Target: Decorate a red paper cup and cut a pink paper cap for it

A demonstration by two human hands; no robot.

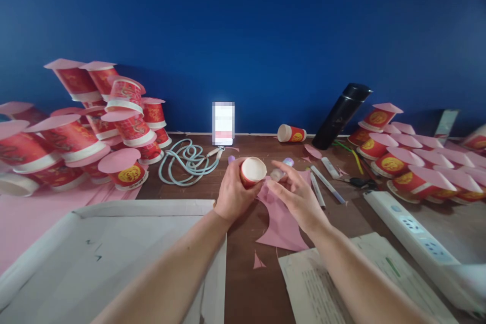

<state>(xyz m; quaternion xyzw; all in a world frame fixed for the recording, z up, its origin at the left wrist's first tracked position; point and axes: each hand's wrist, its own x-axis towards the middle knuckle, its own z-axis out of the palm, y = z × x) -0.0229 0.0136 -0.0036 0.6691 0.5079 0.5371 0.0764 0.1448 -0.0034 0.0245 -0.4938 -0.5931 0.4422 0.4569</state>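
Note:
My left hand [235, 190] is wrapped round a red paper cup [253, 171], whose pale round end faces up toward me. Just to the right, my right hand [298, 195] has its thumb and fingers around a small glue stick [278, 175] with a whitish body and a purple end. The fingers partly cover it, and its near end points toward the cup. A small purple cap [231, 159] shows beyond my left hand. Below my right hand lies a cut sheet of pink paper [283, 225] with curved edges.
Red cups with pink paper tops are stacked at left [125, 129] and right [421, 179]. A lit phone [223, 124], coiled cable [186, 162], black flask [339, 116], lying cup [291, 133], markers [328, 185], power strip [413, 238], white box lid [144, 253] and papers [383, 268] surround my hands.

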